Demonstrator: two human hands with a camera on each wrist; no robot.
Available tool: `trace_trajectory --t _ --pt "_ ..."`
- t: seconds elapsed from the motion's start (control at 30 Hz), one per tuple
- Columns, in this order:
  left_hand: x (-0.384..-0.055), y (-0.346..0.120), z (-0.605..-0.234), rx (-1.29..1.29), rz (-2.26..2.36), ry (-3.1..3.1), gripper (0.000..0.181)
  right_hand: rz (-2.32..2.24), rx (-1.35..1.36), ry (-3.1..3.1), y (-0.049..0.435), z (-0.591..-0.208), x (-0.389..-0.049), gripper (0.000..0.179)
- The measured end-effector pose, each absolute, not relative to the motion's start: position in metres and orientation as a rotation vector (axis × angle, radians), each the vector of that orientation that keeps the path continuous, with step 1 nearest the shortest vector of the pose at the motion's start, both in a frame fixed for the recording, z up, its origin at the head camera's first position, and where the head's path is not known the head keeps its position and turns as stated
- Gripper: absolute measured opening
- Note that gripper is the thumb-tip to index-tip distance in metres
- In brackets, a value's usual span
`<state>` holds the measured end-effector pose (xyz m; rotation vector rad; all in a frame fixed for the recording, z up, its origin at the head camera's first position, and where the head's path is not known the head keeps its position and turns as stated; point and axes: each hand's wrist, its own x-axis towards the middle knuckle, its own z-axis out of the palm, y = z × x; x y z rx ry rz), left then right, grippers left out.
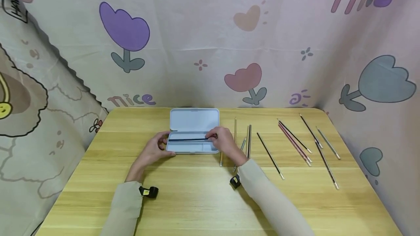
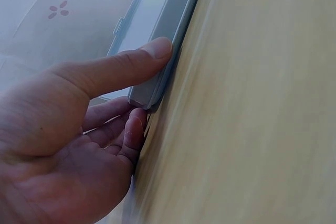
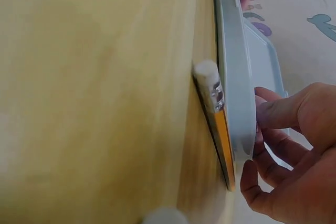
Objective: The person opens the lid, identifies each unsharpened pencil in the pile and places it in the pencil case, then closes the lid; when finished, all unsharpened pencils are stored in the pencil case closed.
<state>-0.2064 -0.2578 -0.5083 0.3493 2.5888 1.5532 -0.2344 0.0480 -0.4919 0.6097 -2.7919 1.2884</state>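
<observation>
A pale blue pencil case (image 1: 194, 120) lies on the table with its lid raised at the back. At its left end my left hand (image 1: 154, 149) steadies it, thumb along the front wall and the other fingers round the corner. Over the tray's right side, my right hand (image 1: 225, 143) pinches the right end of a black pencil (image 1: 187, 140), which lies lengthwise in the rear compartment. In the right wrist view, the case wall (image 3: 239, 77) partly hides the pinching fingertips. A yellow pencil (image 3: 224, 135) with a white eraser rests beside the case, close under that hand.
Several pencils lie spread over the right half of the wooden table (image 1: 197, 199): a black pencil (image 1: 270, 155), a red pair (image 1: 294, 144), a grey-blue pencil (image 1: 328, 142) and others. Some near the case pass behind the right wrist. A patterned cloth (image 1: 183, 28) hangs behind the table.
</observation>
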Motion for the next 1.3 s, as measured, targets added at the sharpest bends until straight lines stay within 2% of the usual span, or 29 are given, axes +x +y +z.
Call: trace_trajectory --t 0.57,0.9,1.3 --pt "-0.211 -0.261 -0.511 0.345 1.542 2.609 0.09 1.38 0.586 -2.821 0.05 -0.487 -0.239 0.016" --pt "-0.207 -0.257 -0.506 0.337 1.516 2.614 0.087 1.5 0.52 -2.645 0.084 -0.464 -0.215 0.016" --pt "-0.206 -0.257 -0.509 0.348 1.53 2.617 0.088 1.474 0.406 -2.555 0.138 -0.457 -0.177 0.014"
